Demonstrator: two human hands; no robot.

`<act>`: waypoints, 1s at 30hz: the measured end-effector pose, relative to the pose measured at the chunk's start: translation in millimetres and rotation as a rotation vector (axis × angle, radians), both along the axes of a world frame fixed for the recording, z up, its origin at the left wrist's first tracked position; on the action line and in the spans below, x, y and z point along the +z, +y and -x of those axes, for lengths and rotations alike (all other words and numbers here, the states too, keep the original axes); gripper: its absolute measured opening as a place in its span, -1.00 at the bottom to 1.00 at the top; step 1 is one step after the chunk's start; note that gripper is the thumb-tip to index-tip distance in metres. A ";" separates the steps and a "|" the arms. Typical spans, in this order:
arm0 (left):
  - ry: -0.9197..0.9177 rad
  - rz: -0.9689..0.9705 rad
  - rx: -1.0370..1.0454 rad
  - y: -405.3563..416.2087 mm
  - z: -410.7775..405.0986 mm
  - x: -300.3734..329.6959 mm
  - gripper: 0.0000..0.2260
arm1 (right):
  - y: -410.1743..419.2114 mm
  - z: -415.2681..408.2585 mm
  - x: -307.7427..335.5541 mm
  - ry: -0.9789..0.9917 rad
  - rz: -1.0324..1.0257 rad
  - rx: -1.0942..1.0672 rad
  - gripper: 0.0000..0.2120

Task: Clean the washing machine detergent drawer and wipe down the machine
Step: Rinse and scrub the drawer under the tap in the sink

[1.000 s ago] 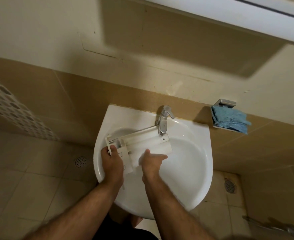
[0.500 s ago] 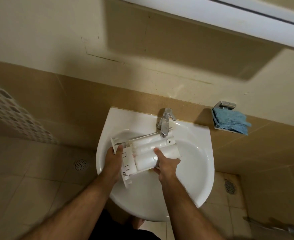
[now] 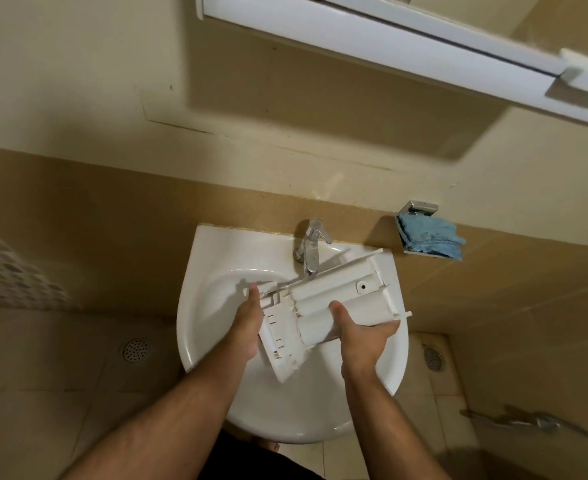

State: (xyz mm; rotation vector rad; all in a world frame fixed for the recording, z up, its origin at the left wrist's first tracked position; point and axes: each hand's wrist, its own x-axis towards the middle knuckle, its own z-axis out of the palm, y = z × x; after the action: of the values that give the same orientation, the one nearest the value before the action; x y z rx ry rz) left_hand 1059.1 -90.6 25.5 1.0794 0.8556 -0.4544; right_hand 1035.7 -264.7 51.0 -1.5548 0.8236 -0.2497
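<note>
head view: the white drawer point(image 3: 334, 299) is held over the sink point(image 3: 209, 327), just below the tap point(image 3: 311, 252), its long body running toward the far right rim. the left hand point(image 3: 247, 327) grips the drawer's left end, fingers wrapped behind it. the right hand point(image 3: 363, 336) supports the near side, thumb on top and fingers under it. a blue cloth point(image 3: 431, 239) lies on a wall holder right of the sink. a floor drain point(image 3: 136, 349) sits at left.
</note>
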 end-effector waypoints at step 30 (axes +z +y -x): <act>-0.005 -0.028 0.119 -51.5 -30.3 -34.5 -0.40 | -38.9 79.0 70.9 -0.155 0.276 0.314 -0.70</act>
State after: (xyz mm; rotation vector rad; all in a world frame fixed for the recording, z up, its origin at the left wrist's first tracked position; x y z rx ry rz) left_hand 1089.4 -142.1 -9.0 1.0486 0.9188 -0.3405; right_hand 956.7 -303.6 121.8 -1.8717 0.4269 -0.2576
